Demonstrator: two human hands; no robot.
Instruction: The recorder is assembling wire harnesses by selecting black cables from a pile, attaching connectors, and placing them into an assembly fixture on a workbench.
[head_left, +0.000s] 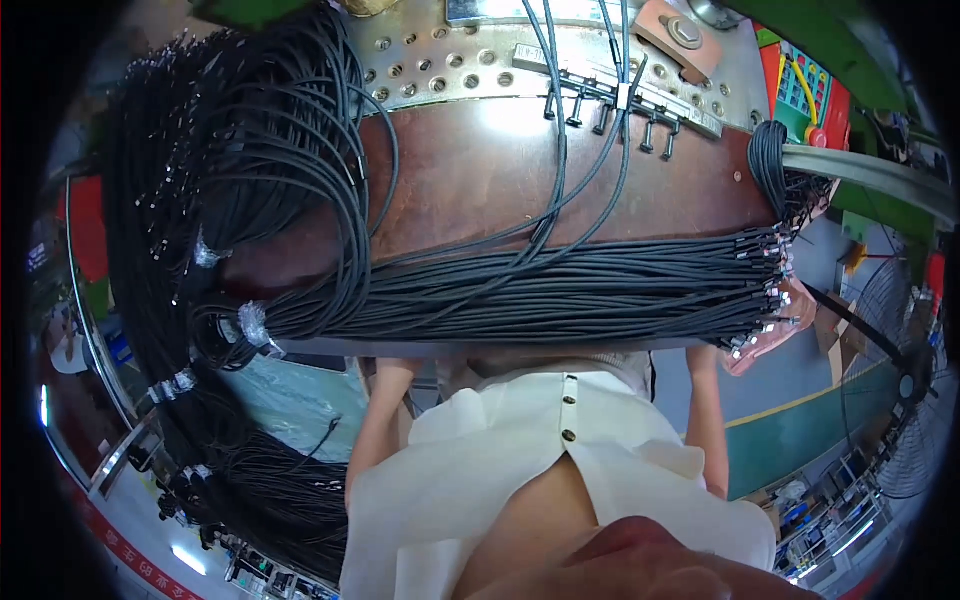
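Neither of my hands shows. My left forearm (pixel 384 405) and my right forearm (pixel 707 415) run down past the front edge of the brown worktop (pixel 460 160), which hides both hands. Nearest them, along that edge, lies a long bundle of black cables (pixel 560 295), with small metal ends at its right tip. A clear plastic wrap (pixel 256 326) gathers the bundle at the left. A few loose black cables cross it and run up to a metal bar fixture (pixel 620 90) with several bolts.
Large hanks of black cable (pixel 290 150) are heaped at the left and hang over the side. A perforated metal plate (pixel 430 80) covers the back. At the right are a coiled black cable bundle (pixel 768 170) on a metal rail (pixel 870 172) and a standing fan (pixel 905 385).
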